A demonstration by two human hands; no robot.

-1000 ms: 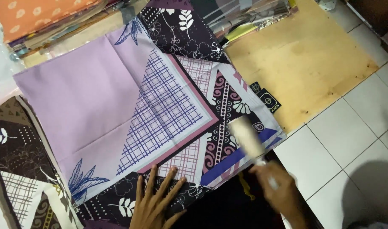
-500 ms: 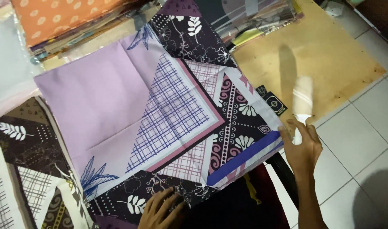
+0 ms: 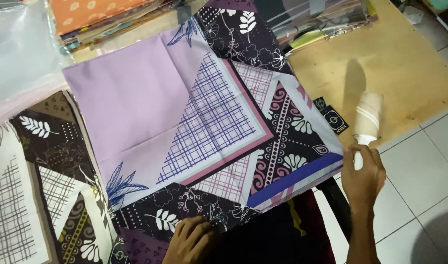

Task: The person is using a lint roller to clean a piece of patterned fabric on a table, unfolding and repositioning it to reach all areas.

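Right hand (image 3: pixel 363 172) grip around lint roller (image 3: pixel 367 119), left hand (image 3: pixel 190 239) apparently pinching folded scarf (image 3: pixel 185 112)

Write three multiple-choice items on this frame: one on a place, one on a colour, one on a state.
1. Where is the left hand?
A. on the near edge of the folded patterned cloth
B. on the wooden board
C. on the floor tiles

2. Which colour is the cloth's large plain panel?
A. orange
B. lilac
C. green

3. How is the lint roller?
A. lying on the board
B. held up in the right hand
C. tucked under the cloth

Answers: A, its fingers press the cloth's edge; B, the panel is pale purple; B, the hand grips its white handle, roll upward.
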